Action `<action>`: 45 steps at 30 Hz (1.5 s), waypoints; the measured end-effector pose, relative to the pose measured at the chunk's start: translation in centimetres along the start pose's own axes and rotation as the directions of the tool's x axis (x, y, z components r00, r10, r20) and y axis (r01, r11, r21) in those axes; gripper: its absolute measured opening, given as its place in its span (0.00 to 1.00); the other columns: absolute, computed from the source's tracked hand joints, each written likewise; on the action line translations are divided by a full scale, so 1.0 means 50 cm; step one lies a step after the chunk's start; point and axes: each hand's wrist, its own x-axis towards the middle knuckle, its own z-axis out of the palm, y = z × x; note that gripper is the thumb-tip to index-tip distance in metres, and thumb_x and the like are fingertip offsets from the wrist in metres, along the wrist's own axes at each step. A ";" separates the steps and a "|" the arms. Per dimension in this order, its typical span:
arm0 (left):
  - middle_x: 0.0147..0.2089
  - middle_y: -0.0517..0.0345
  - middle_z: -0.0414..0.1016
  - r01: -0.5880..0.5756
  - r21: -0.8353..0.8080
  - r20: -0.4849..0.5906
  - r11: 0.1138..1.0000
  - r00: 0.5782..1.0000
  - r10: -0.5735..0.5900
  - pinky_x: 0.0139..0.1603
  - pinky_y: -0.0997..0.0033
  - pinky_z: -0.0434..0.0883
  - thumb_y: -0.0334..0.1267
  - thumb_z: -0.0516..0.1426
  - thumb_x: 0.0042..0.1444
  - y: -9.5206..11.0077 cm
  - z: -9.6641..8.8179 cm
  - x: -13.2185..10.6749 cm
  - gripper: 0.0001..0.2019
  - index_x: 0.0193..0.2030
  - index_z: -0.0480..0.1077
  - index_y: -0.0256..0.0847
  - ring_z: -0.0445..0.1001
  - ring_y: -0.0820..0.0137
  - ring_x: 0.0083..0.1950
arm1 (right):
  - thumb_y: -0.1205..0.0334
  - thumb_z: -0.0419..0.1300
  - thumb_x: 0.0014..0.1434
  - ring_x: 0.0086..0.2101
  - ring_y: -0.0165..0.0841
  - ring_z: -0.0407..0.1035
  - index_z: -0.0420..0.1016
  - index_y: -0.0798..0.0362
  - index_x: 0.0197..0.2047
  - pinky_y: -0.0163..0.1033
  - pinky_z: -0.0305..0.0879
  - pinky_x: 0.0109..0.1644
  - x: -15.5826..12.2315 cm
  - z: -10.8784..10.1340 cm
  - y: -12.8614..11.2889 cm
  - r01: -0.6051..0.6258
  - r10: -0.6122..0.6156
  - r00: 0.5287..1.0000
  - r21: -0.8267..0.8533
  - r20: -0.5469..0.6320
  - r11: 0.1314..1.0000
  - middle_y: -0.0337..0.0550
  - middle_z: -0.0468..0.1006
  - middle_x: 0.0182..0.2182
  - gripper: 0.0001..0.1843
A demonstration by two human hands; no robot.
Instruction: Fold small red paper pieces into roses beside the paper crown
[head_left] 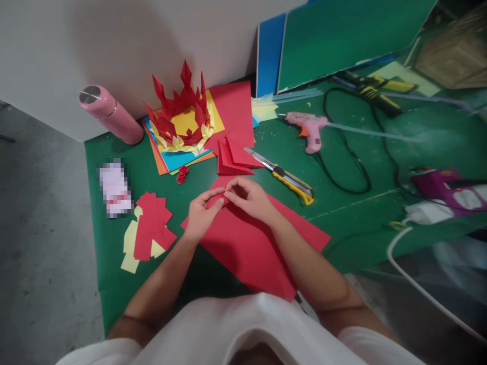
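Both hands meet over a large red paper sheet (258, 248) on the green mat (342, 203). My left hand (201, 213) and my right hand (249, 197) pinch a small folded red paper piece (224, 199) between their fingertips. Just beyond them lie folded red paper pieces (232, 154) and a yellow utility knife (283, 176). A red and yellow paper crown (180, 119) sits on a stack of coloured sheets farther back.
Cut red and yellow paper scraps (148, 230) lie left of my hands. A pink bottle (110, 115) lies at the back left, a pink glue gun (310, 129) with black cable at the right. Blue and green boards (335, 35) lean on the wall. A white cable (418, 284) runs at the right.
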 end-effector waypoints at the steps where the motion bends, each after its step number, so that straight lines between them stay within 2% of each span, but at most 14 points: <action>1: 0.46 0.51 0.82 0.005 -0.011 0.003 1.000 1.000 -0.005 0.53 0.60 0.74 0.43 0.66 0.48 -0.001 0.000 0.000 0.15 0.42 0.79 0.41 0.78 0.61 0.49 | 0.59 0.60 0.59 0.27 0.28 0.64 0.68 0.51 0.34 0.35 0.61 0.32 0.000 0.001 -0.001 0.005 -0.005 1.000 -0.012 -0.002 1.000 0.37 0.70 0.28 0.06; 12: 0.47 0.51 0.82 -0.002 -0.044 0.008 0.999 1.000 0.002 0.58 0.59 0.71 0.41 0.66 0.48 -0.009 0.000 0.002 0.15 0.43 0.79 0.41 0.77 0.62 0.52 | 0.62 0.58 0.60 0.27 0.28 0.62 0.66 0.50 0.35 0.35 0.59 0.31 -0.002 0.004 -0.006 0.047 -0.047 0.999 -0.078 -0.003 0.996 0.36 0.69 0.28 0.03; 20: 0.46 0.51 0.82 -0.010 -0.078 0.008 0.997 1.000 0.011 0.57 0.60 0.72 0.39 0.65 0.48 -0.014 -0.001 0.003 0.13 0.42 0.79 0.41 0.78 0.63 0.51 | 0.63 0.59 0.58 0.24 0.26 0.58 0.64 0.49 0.37 0.34 0.56 0.28 0.000 0.006 0.002 0.020 -0.020 1.000 0.002 0.004 1.000 0.33 0.64 0.26 0.06; 23: 0.46 0.51 0.81 -0.017 -0.101 -0.001 0.995 1.000 0.017 0.53 0.62 0.74 0.40 0.66 0.47 -0.010 0.002 0.002 0.13 0.41 0.79 0.41 0.78 0.64 0.49 | 0.60 0.61 0.57 0.24 0.25 0.58 0.64 0.50 0.37 0.33 0.57 0.28 -0.001 0.007 0.004 0.011 -0.011 1.000 0.060 0.005 0.998 0.33 0.64 0.27 0.08; 28: 0.42 0.52 0.81 -0.003 -0.177 -0.014 0.984 1.000 0.000 0.43 0.67 0.78 0.43 0.68 0.44 -0.004 0.009 0.001 0.14 0.39 0.79 0.40 0.79 0.67 0.42 | 0.53 0.63 0.56 0.28 0.26 0.63 0.63 0.49 0.38 0.34 0.63 0.33 -0.001 0.011 0.008 -0.039 0.033 0.999 0.262 0.030 0.964 0.34 0.66 0.30 0.14; 32: 0.40 0.53 0.81 -0.037 -0.213 -0.089 0.976 0.996 0.019 0.44 0.68 0.77 0.41 0.68 0.43 -0.013 0.010 0.001 0.13 0.36 0.78 0.40 0.78 0.68 0.43 | 0.50 0.66 0.54 0.27 0.25 0.61 0.64 0.50 0.38 0.33 0.62 0.32 0.000 0.012 0.008 -0.044 0.037 0.999 0.319 0.028 0.947 0.34 0.66 0.29 0.18; 36: 0.39 0.55 0.81 -0.082 -0.226 -0.174 0.971 0.984 0.043 0.49 0.66 0.75 0.40 0.69 0.42 -0.021 0.009 0.003 0.12 0.35 0.78 0.40 0.78 0.69 0.44 | 0.44 0.65 0.54 0.25 0.25 0.61 0.66 0.51 0.35 0.33 0.61 0.28 -0.002 0.013 0.003 -0.074 0.064 0.997 0.297 0.045 0.952 0.34 0.66 0.27 0.20; 45: 0.40 0.54 0.82 -0.123 -0.160 -0.193 0.980 0.977 0.091 0.53 0.63 0.74 0.41 0.68 0.45 -0.025 0.012 -0.003 0.11 0.36 0.79 0.41 0.78 0.68 0.45 | 0.41 0.63 0.54 0.26 0.28 0.63 0.67 0.50 0.32 0.36 0.64 0.27 -0.012 0.029 -0.009 -0.022 0.047 0.991 0.191 -0.125 0.981 0.38 0.69 0.28 0.21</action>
